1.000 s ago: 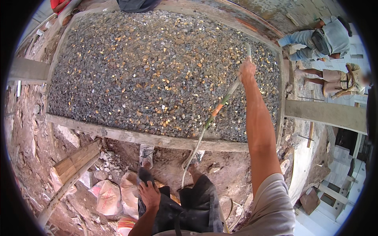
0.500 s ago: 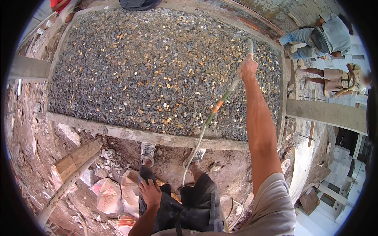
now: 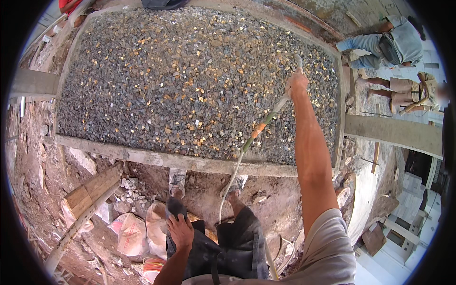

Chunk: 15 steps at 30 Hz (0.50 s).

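Note:
My right hand, arm stretched out over a broad bed of wet gravel, is closed around a hose near its end. The hose's bent pale tip sticks out past my fingers, and a faint spray of water seems to come from it. Green and orange sections show below my grip, and the pale lower length crosses the bed's near edge down beside my leg. Resting on my dark-clad knee, my left hand has its fingers apart and holds nothing.
A concrete rim frames the gravel, with beams joining at both sides. Wooden boards, a pole, rubble and pale sacks lie near left. Two people are at right; another sits far left.
My right hand has shifted slightly to the left with the hose, whose coloured middle section has swung left too. My left hand stays on my knee.

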Available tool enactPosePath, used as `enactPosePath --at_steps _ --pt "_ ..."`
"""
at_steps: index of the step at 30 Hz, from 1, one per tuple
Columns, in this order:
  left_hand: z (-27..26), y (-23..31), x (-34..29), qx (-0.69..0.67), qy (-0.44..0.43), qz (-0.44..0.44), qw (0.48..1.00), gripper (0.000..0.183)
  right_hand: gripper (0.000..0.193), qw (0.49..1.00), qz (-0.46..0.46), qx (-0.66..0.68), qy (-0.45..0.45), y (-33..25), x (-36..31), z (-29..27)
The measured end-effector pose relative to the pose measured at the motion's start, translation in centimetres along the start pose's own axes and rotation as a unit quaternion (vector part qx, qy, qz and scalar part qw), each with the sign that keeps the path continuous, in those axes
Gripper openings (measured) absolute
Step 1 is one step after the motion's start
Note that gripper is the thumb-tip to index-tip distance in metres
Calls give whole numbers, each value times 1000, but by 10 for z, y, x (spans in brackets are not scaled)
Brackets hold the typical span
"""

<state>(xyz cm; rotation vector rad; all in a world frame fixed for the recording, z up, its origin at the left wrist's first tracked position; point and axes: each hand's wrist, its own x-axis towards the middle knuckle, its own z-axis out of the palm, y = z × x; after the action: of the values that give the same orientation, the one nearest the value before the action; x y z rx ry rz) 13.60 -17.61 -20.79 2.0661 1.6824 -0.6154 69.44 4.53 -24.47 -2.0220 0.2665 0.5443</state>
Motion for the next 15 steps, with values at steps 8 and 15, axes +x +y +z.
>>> enactPosePath --at_steps 8,15 --pt "-3 -1 0 9 5 15 1000 23 45 998 -50 -13 33 -1 4 -36" --pt "0 -2 1 11 9 22 1000 23 45 996 -31 78 -9 0 3 -52"
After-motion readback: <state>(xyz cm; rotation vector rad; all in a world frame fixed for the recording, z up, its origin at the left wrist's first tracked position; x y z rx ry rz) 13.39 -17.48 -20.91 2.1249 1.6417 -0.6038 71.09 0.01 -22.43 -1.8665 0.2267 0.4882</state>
